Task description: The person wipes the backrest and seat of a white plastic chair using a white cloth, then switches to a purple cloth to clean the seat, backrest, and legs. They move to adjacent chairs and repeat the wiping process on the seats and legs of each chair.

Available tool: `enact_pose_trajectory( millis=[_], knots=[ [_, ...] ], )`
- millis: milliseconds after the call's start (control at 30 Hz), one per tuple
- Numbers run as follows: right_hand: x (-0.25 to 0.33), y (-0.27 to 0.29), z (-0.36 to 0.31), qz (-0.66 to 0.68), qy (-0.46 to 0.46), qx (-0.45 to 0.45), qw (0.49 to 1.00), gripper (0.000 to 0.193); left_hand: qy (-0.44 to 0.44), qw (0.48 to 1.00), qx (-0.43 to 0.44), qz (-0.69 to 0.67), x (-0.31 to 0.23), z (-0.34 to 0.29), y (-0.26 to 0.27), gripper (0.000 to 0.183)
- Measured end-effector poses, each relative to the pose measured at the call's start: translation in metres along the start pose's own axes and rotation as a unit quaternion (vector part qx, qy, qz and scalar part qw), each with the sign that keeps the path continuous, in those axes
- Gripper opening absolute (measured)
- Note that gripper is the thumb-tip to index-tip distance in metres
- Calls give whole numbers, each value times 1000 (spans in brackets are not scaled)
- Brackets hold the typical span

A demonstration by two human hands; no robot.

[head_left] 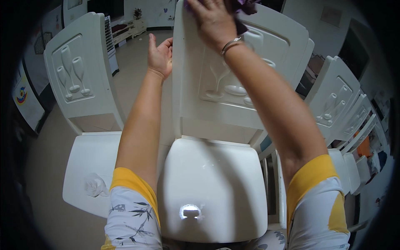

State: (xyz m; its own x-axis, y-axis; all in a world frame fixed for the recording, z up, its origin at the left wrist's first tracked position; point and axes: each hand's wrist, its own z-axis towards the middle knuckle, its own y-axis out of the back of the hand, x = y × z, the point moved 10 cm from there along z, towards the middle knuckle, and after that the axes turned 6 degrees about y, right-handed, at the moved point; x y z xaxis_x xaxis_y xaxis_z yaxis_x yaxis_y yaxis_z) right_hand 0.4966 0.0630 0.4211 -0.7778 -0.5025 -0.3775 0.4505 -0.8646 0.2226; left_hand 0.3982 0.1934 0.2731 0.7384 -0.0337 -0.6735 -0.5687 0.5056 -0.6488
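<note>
Directly ahead stands a white chair with a moulded backrest [189,91], bearing raised glass shapes, and a glossy seat [212,179]. At the top of the backrest, my right hand [214,25] is closed on a dark purple cloth [246,7], which lies against the panel; the upper picture edge cuts off part of both. A bracelet [231,44] circles my right wrist. My left hand [160,56] is beside the backrest's left edge, thumb raised and apart, fingers loosely bent. Its fingertips are partly hidden by that edge, so firm contact cannot be made out.
To the left is a matching white chair [75,104], with a crumpled white cloth or tissue [96,185] on its seat. More white chairs [335,98] line the right side. A low cabinet [131,31] stands far back across the tiled floor [133,54].
</note>
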Motion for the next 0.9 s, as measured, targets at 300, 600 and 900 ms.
enact_pose_trajectory(
  millis=[300,600,900],
  knots=[
    [112,-62,-217,152,-46,268,950,61,48,990,-10,134,-10,-6,-7,80],
    [96,-49,-259,89,108,484,864,53,-115,943,-198,240,-7,1,19,79],
    [0,-22,-37,7,5,159,987,42,-190,909,-250,273,-6,5,28,83]
  ],
)
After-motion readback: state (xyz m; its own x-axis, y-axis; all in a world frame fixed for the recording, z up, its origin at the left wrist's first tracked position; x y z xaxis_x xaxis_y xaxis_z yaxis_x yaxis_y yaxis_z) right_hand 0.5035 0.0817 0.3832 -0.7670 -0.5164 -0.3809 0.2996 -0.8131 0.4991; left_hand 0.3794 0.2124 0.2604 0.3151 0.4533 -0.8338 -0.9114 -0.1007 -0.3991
